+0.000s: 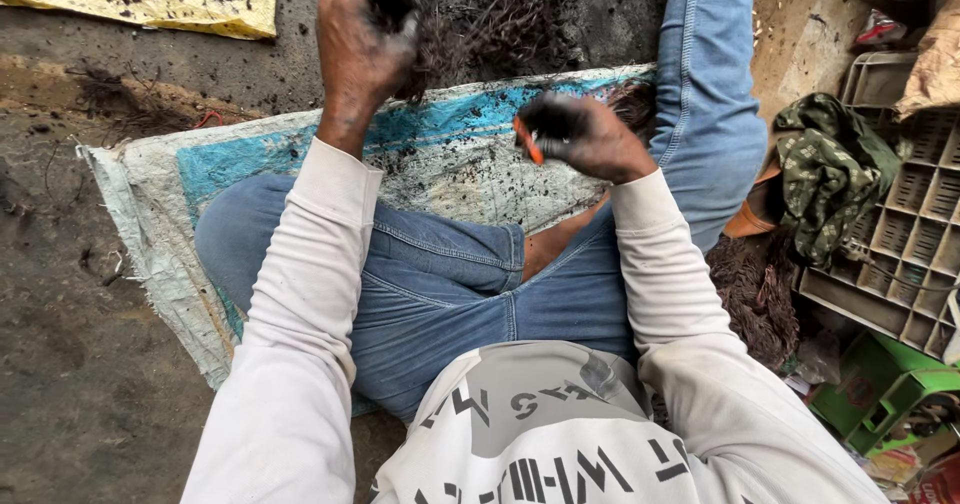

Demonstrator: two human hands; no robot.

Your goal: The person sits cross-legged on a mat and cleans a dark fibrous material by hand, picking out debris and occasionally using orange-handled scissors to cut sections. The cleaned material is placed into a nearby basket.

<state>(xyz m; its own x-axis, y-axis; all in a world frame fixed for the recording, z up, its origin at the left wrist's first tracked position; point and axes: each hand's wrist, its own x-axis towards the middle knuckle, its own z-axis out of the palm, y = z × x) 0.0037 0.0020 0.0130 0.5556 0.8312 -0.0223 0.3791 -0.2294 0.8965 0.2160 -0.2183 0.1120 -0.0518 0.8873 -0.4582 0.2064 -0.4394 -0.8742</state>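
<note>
Seen underneath: a worn woven sack (450, 159), blue and white, spread flat on dark ground (70, 384) and speckled with black crumbs; at the top left corner, a yellow cloth (215, 9) strewn with dark bits. Off to the right: a grey plastic crate (915, 224) of small square cells, tilted; a green patterned cloth (830, 169) draped against its near edge; a heap of brownish fibres (755, 299) just beside it; a green plastic stool (880, 389) lower down.
</note>
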